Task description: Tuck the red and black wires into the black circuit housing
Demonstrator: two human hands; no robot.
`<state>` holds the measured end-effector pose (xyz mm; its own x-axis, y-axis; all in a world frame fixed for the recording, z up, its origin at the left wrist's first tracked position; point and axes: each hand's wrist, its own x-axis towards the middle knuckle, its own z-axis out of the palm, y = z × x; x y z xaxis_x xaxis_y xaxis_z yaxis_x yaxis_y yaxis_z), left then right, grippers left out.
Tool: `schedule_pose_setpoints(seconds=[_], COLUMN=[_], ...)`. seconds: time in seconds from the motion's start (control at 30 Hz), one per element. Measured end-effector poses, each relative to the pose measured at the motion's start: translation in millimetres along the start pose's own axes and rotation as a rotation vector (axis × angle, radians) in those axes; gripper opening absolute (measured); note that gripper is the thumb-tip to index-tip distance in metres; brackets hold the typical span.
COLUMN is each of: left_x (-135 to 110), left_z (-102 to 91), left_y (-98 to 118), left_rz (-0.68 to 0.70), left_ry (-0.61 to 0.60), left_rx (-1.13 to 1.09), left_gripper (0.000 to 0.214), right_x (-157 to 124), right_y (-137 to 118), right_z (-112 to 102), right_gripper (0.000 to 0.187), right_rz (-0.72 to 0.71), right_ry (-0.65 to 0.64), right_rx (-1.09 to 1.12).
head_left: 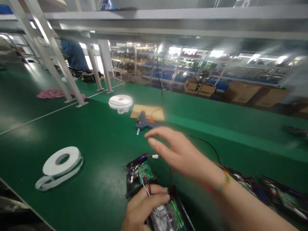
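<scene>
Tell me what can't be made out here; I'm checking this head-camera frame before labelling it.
- Open black device: its near end is covered by the left hand and cut by the bottom edge.
- Right hand: motion-blurred, fingertip detail lost.
- Glue gun: the grip is hidden behind the right hand's fingers.
- Boards at right: smeared by blur.
- Person in blue: mostly hidden by frame posts.
</scene>
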<state>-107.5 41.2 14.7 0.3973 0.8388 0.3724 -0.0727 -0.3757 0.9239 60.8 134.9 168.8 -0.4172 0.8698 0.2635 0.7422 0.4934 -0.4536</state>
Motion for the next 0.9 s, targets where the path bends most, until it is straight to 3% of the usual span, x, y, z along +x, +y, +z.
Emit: schedule_pose_setpoints(seconds=[0.07,0.13,0.23,0.43,0.63,0.9], left_x=[-1,-3,-5,0,1,2], left_z=[-3.9,-6.6,-5.2,5.6,5.0,3.9], left_y=[-4,-5,-3,2,1,1], left_rz=[0.044,0.076,0.093,0.057,0.085,0.099], left_ry=[0.008,0.003,0.009,0.076,0.062,0.088], left_rx=[0.005,0.016,0.025,-0.217,-0.189,-0.114], left_gripper=[0.069,0.073,0.070,0.062,0.059,0.063], right_x=[-55,-100,-136,-142,-143,-142], right_y=[-25,-32,-24,-19,-14,-9], right_z=[-6,1,18,34,41,48], right_gripper=[0.012,0.030,0.053,0.043,0.025,0.026], right_rz=[-0.093,-0.080,-0.085,-0.109,-0.207,-0.265], right_ry=[-0.040,-0.096,-0.066,-0.024,0.030,0.084], right_rx=[0.180,0.163,0.072,0.037,-0.037,-0.073])
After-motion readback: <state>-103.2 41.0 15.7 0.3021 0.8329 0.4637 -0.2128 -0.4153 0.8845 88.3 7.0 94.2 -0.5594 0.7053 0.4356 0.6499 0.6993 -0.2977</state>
